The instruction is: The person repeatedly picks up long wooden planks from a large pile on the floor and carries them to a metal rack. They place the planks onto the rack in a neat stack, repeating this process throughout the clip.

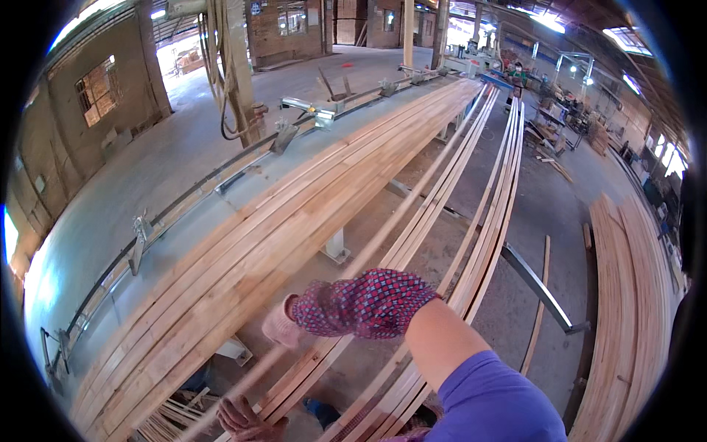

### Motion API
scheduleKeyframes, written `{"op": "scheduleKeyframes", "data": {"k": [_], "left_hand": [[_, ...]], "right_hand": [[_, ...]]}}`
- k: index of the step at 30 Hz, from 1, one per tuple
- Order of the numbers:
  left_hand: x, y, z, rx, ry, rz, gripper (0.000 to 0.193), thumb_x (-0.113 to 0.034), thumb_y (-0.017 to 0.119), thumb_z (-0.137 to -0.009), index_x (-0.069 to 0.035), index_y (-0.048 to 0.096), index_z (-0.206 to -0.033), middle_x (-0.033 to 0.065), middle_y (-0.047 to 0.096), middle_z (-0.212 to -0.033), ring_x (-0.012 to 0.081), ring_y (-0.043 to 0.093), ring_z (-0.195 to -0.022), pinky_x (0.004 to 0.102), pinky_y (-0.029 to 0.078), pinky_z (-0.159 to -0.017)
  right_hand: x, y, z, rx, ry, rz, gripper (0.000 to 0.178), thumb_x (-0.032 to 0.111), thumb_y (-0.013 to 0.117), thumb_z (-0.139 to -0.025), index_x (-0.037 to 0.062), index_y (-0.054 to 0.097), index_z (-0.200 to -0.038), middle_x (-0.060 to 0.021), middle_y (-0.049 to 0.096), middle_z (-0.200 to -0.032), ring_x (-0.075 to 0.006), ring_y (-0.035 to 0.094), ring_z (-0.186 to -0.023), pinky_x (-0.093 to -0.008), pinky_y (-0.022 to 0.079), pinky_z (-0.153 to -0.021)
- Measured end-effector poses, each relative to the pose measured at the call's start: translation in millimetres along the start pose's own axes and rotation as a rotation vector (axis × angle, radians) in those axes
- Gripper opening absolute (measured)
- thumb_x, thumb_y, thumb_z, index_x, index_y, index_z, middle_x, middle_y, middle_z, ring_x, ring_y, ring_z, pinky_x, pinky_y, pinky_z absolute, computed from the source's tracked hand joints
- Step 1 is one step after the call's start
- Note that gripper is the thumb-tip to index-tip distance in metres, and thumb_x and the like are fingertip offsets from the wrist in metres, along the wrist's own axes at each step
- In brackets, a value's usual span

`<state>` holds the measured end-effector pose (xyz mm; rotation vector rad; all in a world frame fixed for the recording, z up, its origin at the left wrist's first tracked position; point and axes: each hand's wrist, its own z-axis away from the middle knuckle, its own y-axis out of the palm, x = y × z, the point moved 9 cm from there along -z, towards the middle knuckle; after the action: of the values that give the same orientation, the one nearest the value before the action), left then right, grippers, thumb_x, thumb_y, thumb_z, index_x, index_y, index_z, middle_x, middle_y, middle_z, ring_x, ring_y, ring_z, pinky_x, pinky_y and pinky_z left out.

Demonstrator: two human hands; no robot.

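Observation:
A long, thin wooden strip (383, 234) runs from the far machine end down toward me, its near part blurred. My right hand (281, 327), in a pale pink glove, is closed around it beside the table edge. A checked sleeve cover and purple sleeve cover that arm. My left hand (249, 421), in a brownish glove, is low at the bottom edge, its fingers stretched out next to the strip's near end. Whether it touches the strip I cannot tell. Wide planks (250, 258) lie side by side on the metal table left of both hands.
Several narrow strips (495, 239) lie lengthwise on metal crossbars (541, 291) to the right. A large board stack (622, 317) is at the far right. Clamps (138, 239) line the table's left rail. Wood offcuts (177, 418) are under the table; a post with hoses (237, 88) stands beyond.

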<state>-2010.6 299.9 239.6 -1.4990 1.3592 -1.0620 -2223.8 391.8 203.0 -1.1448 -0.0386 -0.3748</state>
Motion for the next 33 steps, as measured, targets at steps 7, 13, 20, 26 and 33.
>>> {"op": "scheduleKeyframes", "data": {"k": [7,13,20,26,33], "left_hand": [[-6,3,-3,0.361,-0.075,0.071,0.096,-0.056,0.078,-0.058,-0.009,0.042,-0.134,0.0137,0.053,-0.122,0.0330,0.050,-0.113,0.0492,0.039,-0.094],[5,13,-3,0.348,-0.109,0.077,0.096,-0.054,0.079,-0.057,-0.011,0.039,-0.133,0.0121,0.055,-0.114,0.0318,0.053,-0.106,0.0484,0.040,-0.090],[4,14,9,0.283,-0.079,0.111,0.108,-0.058,0.079,-0.055,-0.010,0.033,-0.140,0.0160,0.046,-0.131,0.0374,0.043,-0.120,0.0530,0.033,-0.101],[0,-10,-7,0.171,0.036,-0.082,0.120,-0.067,0.074,-0.057,-0.005,0.025,-0.147,0.0173,0.033,-0.146,0.0430,0.033,-0.130,0.0552,0.023,-0.110],[5,15,-9,0.422,0.027,0.088,0.113,-0.061,0.080,-0.051,-0.005,0.035,-0.138,0.0155,0.052,-0.124,0.0337,0.049,-0.114,0.0446,0.040,-0.096]], "right_hand": [[-2,-8,29,-0.033,0.277,-0.507,0.021,0.022,0.062,-0.070,0.0062,0.072,-0.079,-0.0118,0.068,-0.073,-0.0254,0.066,-0.069,-0.0404,0.049,-0.059],[-53,-33,-28,-0.745,0.575,0.512,0.033,0.023,0.065,-0.073,0.0005,0.062,-0.098,-0.0147,0.066,-0.084,-0.0289,0.063,-0.070,-0.0422,0.044,-0.052],[-53,-24,-53,-0.507,0.449,0.314,0.023,0.019,0.061,-0.079,-0.0010,0.068,-0.088,-0.0180,0.064,-0.084,-0.0363,0.064,-0.074,-0.0491,0.050,-0.053],[0,12,5,0.142,-0.041,-0.072,0.033,0.031,0.071,-0.072,0.0016,0.072,-0.086,-0.0233,0.068,-0.088,-0.0319,0.067,-0.083,-0.0469,0.053,-0.070],[57,14,87,-0.028,0.037,0.004,0.110,0.061,0.078,-0.056,-0.0052,0.042,-0.136,-0.0231,0.061,-0.110,-0.0349,0.061,-0.096,-0.0513,0.047,-0.078]]}}
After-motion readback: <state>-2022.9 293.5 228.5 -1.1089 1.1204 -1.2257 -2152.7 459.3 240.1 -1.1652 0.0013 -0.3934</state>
